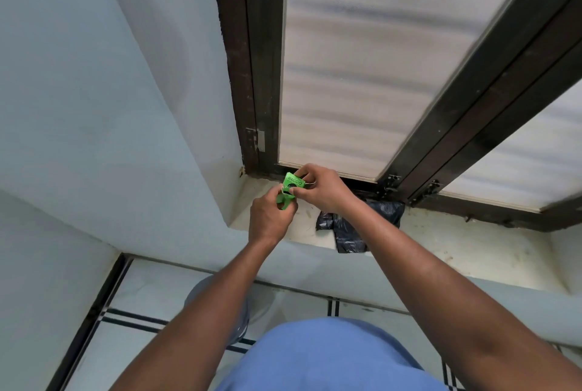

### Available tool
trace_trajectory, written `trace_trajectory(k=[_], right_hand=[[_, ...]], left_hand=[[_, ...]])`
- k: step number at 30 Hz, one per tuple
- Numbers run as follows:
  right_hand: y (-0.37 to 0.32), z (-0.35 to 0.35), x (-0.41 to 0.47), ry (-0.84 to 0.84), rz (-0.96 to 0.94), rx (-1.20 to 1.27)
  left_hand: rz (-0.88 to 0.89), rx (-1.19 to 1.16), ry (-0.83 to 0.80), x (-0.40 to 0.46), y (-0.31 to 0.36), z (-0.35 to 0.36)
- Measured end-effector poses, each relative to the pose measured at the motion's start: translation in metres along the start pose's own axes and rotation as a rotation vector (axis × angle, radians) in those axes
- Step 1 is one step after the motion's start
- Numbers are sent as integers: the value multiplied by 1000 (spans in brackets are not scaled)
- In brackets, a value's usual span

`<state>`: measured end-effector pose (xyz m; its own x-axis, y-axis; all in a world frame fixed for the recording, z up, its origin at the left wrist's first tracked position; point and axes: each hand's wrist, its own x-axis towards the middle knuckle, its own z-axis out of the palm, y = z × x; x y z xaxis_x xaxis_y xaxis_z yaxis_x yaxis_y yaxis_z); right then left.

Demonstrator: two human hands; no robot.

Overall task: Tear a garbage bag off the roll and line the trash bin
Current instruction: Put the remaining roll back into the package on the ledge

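Observation:
Both of my hands meet above the window sill, holding a small green garbage bag roll (292,184) with a printed green wrapper. My right hand (321,190) pinches the roll's upper part. My left hand (271,217) grips the green end hanging below it. A crumpled black garbage bag (352,233) lies on the sill just right of my hands, partly hidden by my right forearm. A grey round trash bin (241,321) stands on the floor below the sill, mostly hidden behind my left forearm.
The pale stone sill (456,245) runs along a dark-framed window (378,75) with frosted glass. A light blue wall (110,107) closes in on the left. The floor (141,343) has white tiles with dark lines.

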<state>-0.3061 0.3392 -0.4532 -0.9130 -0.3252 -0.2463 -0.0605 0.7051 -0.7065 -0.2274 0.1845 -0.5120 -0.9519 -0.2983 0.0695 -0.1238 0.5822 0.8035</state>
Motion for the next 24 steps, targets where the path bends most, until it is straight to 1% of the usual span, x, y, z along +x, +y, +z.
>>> trace_trajectory(k=[3,6,8,11,13,17,18,19,22,24], right_hand=[[-2,1,3,-7,17,30],[-6,4,8,-11,37,-18],[-10,6,10,5,38,-70],[-14,8,10,38,40,-67],[-12,10,7,15,23,-31],[-2,16,-4,-64,-8,174],[2,18,-7,-73,-7,164],[6,21,-9,-81,-1,105],[23,37,-11,-62,38,-247],[29,48,-9,-14,24,-381]], left_hand=[[-22,-67,23,-1,0,1],[-14,-58,20,-3,-1,0],[33,-32,1,-4,-2,-1],[122,55,-19,-5,-4,-3],[134,77,-19,-5,-8,-3],[66,41,-6,-2,-17,-6],[33,3,-3,-1,-17,-6],[-29,-69,12,0,-17,-7],[-361,-413,54,4,-8,-8],[-592,-645,35,5,-8,-8]])
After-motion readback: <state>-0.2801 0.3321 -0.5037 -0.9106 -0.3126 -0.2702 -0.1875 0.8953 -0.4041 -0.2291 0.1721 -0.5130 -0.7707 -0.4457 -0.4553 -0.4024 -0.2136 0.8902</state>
